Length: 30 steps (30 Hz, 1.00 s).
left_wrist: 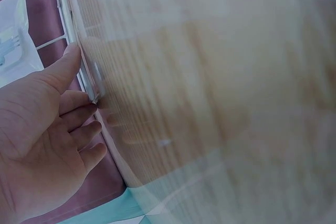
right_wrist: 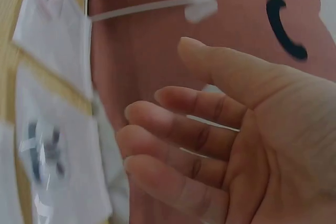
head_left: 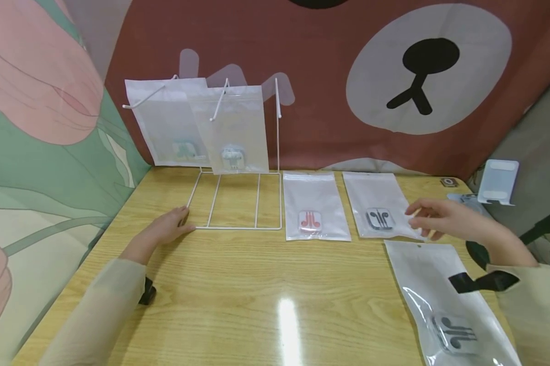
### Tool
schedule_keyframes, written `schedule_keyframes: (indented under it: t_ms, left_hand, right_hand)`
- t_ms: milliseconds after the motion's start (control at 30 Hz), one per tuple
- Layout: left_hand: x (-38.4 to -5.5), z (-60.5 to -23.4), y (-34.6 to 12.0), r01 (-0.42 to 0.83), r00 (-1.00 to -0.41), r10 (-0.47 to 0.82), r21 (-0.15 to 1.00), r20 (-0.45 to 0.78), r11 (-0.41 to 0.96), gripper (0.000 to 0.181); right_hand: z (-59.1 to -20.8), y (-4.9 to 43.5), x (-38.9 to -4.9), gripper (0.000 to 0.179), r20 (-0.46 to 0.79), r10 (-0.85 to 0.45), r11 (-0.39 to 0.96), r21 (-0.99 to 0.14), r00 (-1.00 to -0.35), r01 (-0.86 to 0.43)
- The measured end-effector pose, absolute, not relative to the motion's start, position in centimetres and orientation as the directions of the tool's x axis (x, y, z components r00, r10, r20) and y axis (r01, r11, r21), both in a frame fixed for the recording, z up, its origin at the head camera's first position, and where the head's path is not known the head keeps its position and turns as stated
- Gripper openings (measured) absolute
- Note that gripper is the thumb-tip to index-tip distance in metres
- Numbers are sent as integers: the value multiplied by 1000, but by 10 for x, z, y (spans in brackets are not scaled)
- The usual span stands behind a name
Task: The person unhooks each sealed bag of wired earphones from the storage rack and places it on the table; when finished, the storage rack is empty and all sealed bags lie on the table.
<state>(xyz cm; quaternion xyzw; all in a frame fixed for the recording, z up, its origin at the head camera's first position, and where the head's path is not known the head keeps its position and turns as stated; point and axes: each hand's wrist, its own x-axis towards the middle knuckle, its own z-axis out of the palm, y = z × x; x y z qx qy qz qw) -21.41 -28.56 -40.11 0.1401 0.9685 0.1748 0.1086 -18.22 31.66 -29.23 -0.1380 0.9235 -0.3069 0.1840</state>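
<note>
A brown cloth with a bear's face (head_left: pixel 311 109) hangs behind the wire rack. The wooden table (head_left: pixel 220 290) lies under the rack and spreads out in front of it and to its right. The white wire rack (head_left: pixel 237 228) stands at the back of the table, its base flat on the wood and its hooks jutting forward at the top.

The largest bag (head_left: pixel 432 284) lies well to the right of the rack and in front of it, with grey-printed earphones inside. On the rack, the left hook carries one white bag (head_left: pixel 162 122), and the middle hook carries another bag (head_left: pixel 234 127) that overlaps the first; each has a small case low down. A bag with red earphones (head_left: pixel 315 195) lies flat just beside the rack's base on the right. A bag with black earphones (head_left: pixel 373 195) lies flat farther right of the rack.

The left hand (head_left: pixel 167 226) is at the rack's front left corner, with the wire held lightly between the thumb and bent fingers. The right hand (head_left: pixel 444 218), well to the right of the rack, is beside the bag with black earphones; its fingers are spread loosely, the thumb stands well apart from them, and it has hold of nothing.

A pale blue stand (head_left: pixel 498 180) is far to the right of the rack, and a small dark square (head_left: pixel 449 182) lies between them, nearer the stand
</note>
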Motion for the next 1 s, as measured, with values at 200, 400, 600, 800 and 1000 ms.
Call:
schedule_keyframes:
  t_ms: [200, 400, 600, 800, 1000]
  left_hand:
    - [-214, -404, -285, 240, -939, 310, 358, -150, 902, 67]
    - [-214, -401, -286, 233, -940, 303, 353, -156, 906, 67]
    - [-215, -402, -284, 231, -941, 300, 353, -155, 907, 67]
    - [-214, -401, -283, 221, -940, 296, 356, -171, 908, 67]
    - [-212, -399, -284, 211, -940, 292, 372, -176, 904, 67]
  right_hand:
    - [-272, 254, -211, 31, -101, -487, 700, -639, -867, -319]
    - [-262, 198, -249, 29, 35, -521, 624, -666, -853, -409]
    - [-261, 147, -283, 32, 106, -505, 551, -724, -857, -414]
    - [-267, 99, -316, 42, 151, -454, 523, -753, -878, -400]
    - [-267, 60, -339, 57, 152, -367, 401, -865, -918, -303]
